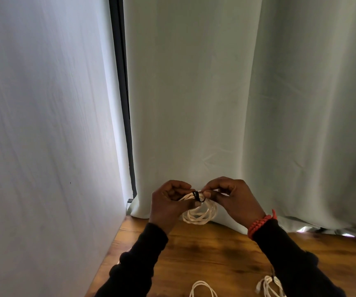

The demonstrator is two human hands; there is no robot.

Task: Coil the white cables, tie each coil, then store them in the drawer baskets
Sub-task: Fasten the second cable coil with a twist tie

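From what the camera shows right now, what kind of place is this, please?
Probably a room in a home, at a wooden table set in a corner. A pale curtain hangs down to the tabletop behind the hands, and a plain white wall closes the left side. No drawer is in view.

Hands: I see my left hand (169,203) and right hand (232,200) raised at lower centre, both pinching a white cable coil (200,212).
Tie: a black tie (199,196) wraps the coil's top, between my fingertips.
Table: wooden table (215,254) along the bottom; another white cable (202,289) and a tied coil (268,285) lie at the lower edge.
Backdrop: pale curtain (247,93) fills the centre and right.
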